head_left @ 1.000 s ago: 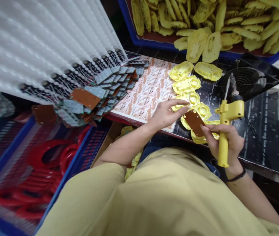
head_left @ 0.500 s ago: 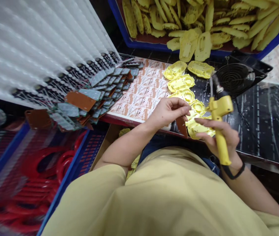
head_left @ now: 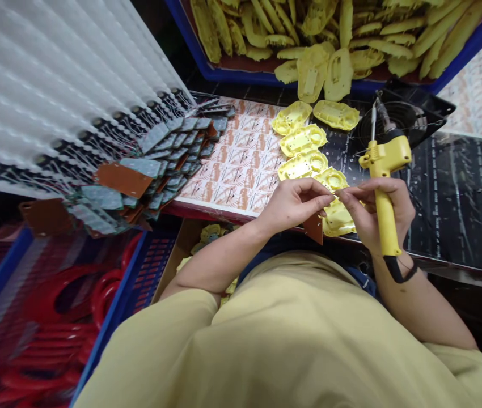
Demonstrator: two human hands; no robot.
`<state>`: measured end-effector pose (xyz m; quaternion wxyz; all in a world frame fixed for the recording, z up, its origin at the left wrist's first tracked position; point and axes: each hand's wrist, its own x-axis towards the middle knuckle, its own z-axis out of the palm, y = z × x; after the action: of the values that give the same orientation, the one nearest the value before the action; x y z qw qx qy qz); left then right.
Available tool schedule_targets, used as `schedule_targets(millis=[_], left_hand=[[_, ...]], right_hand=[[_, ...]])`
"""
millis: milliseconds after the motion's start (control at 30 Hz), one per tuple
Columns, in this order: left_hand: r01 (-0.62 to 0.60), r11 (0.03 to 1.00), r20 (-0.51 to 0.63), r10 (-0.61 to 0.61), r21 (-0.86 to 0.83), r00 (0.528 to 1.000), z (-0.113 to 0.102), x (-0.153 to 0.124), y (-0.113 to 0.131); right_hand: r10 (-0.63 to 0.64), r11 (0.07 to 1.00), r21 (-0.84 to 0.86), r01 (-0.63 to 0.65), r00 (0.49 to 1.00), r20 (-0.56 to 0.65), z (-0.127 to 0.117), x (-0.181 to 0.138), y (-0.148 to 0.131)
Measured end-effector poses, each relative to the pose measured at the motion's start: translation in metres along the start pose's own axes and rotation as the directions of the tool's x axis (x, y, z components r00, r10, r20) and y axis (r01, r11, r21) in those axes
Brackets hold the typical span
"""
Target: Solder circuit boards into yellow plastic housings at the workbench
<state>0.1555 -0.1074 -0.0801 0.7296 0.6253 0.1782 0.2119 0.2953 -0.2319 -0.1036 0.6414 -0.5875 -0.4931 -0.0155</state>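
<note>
My left hand (head_left: 292, 205) is closed in a pinch above the row of yellow plastic shells; whatever is between its fingertips is too small to make out. Just under those fingers hangs a brown circuit board (head_left: 313, 228), and how it is held is hidden. My right hand (head_left: 360, 220) carries a yellow soldering gun (head_left: 385, 158), its handle lying across the palm and its metal tip pointing away from me. The right thumb and forefinger are pinched together, meeting the left fingertips. Below them lies a yellow shell (head_left: 338, 218), partly covered by the hands.
At the back stands a blue crate (head_left: 211, 73) heaped with yellow shells. A black fan (head_left: 419, 116) sits right of the shell row. Stacked circuit boards (head_left: 173, 144) with wires lie left, beside white ribbed panels (head_left: 66, 68). Red rings (head_left: 60, 294) fill a crate at lower left.
My right hand has moved in to meet the left fingertips, its fingers now pinched. The soldering gun has turned a little more upright. The view has shifted slightly.
</note>
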Motion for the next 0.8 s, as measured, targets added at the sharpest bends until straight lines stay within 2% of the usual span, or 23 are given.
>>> schedule_targets(millis=[233, 333, 400, 500, 567, 633, 800], left_hand=[[0.007, 1.000, 0.010, -0.007, 0.014, 1.000, 0.001, 0.007, -0.007], [-0.038, 0.989, 0.015, 0.036, 0.140, 0.999, -0.003, 0.005, -0.005], [-0.089, 0.957, 0.022, 0.086, 0.275, 0.996, -0.008, 0.003, 0.001], [-0.177, 0.857, 0.073, 0.162, 0.484, 0.984, -0.022, 0.002, 0.011], [-0.221, 0.763, 0.114, 0.192, 0.608, 0.975, -0.032, 0.003, 0.015], [-0.233, 0.669, 0.147, 0.184, 0.706, 0.972, -0.041, 0.005, 0.014], [-0.305, 0.470, 0.278, 0.129, 0.828, 0.952, -0.047, 0.009, -0.007]], right_hand=[[-0.062, 0.991, -0.116, 0.062, 0.998, -0.002, -0.004, -0.007, 0.005], [-0.129, 0.976, -0.159, 0.146, 0.985, 0.114, -0.020, -0.004, 0.007], [-0.164, 0.961, -0.172, 0.216, 0.947, 0.277, -0.040, 0.002, 0.014], [-0.098, 0.940, -0.218, 0.262, 0.820, 0.564, -0.075, 0.012, 0.031], [-0.034, 0.937, -0.242, 0.251, 0.756, 0.654, -0.092, 0.012, 0.044], [-0.030, 0.934, -0.242, 0.263, 0.733, 0.679, -0.100, 0.007, 0.053], [-0.070, 0.900, -0.282, 0.332, 0.750, 0.658, -0.092, -0.012, 0.048]])
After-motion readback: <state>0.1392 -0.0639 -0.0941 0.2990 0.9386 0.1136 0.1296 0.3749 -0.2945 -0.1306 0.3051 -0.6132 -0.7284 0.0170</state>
